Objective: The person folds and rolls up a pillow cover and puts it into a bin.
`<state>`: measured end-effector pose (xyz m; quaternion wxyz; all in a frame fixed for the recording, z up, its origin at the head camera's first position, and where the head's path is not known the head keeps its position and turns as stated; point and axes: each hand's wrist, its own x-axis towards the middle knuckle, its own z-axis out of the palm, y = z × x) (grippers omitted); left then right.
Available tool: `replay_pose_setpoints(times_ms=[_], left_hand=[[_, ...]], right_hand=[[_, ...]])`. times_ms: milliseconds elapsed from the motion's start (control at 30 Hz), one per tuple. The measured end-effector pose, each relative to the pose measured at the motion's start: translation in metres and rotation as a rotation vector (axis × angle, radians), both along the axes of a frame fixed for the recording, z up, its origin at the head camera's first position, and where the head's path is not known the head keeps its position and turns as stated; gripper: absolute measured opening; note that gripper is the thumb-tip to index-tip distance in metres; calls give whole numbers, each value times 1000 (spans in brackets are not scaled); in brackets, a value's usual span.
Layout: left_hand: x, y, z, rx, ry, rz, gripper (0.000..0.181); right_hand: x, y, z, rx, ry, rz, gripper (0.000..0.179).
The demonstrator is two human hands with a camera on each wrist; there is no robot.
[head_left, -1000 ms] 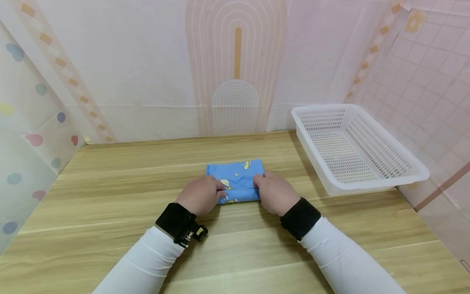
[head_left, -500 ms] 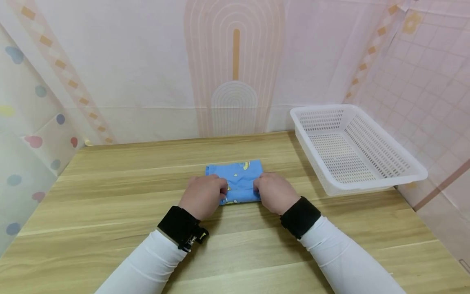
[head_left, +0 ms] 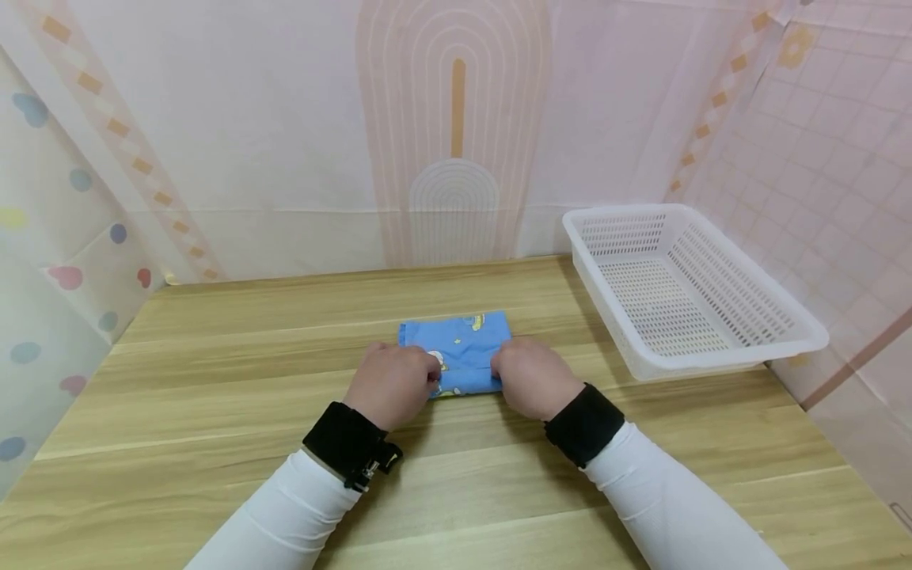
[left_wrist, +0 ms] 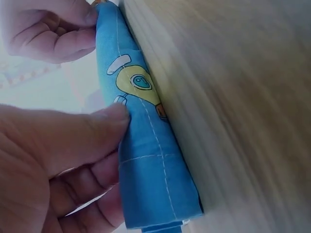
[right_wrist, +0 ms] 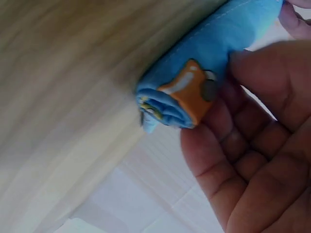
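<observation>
A blue cloth [head_left: 463, 340] with yellow, white and orange cartoon prints lies folded on the wooden table, its near edge turned into a roll. My left hand [head_left: 394, 384] holds the roll near its left end, thumb on the near side in the left wrist view, where stitching runs along the rolled cloth [left_wrist: 150, 160]. At the opposite end, my right hand [head_left: 536, 380] grips the roll between thumb and curled fingers. The right wrist view shows spiralled layers at the end of the cloth roll [right_wrist: 167, 109]. In the head view the hands cover both ends.
A white perforated plastic basket [head_left: 641, 352] stands at the right rear of the wooden table [head_left: 235, 380]. Patterned sheets [head_left: 285, 134] hang behind the table and along both sides.
My left hand has curled its fingers further over the roll, hiding the thumb in the head view. The right hand stays nearly in place, and the cloth has hardly moved.
</observation>
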<state>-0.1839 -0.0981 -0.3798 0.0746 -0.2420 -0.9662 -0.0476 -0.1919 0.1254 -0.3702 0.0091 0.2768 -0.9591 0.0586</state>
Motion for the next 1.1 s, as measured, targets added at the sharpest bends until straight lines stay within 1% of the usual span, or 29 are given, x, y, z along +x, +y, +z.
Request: replay_pose_setpoints(times_ms=[67,167,267,433,567,667,800,867,1000,1100], left_hand=[[0,0,0,-8,-14,5,9],[0,0,0,-17,-37,12,20],[0,1,0,-23,-52,15,25],[-1,1,-2,-23,-31,12,20],[-2,1,-4,-5,-9,5,13],[-2,0,-5,12,-4,-3,10],[-4,-1,-6,35,-28,-6,3],[-5,-2,-6,42,-46,-6,6],[-7,-5,-6,48,-73,-25,11],[-7,-7,-6,50,-120,-25,17]], right_hand=[[1,0,0,3,-5,3,18],[1,0,0,4,8,16,15],[1,0,-2,6,26,23,12],[1,0,-6,1,38,20,11],[2,-1,-7,0,45,26,10],[2,0,-6,6,42,38,9],[3,3,-4,19,22,49,10],[2,3,-4,25,2,45,13],[0,4,-4,27,-29,27,16],[0,4,-3,20,-43,21,17]])
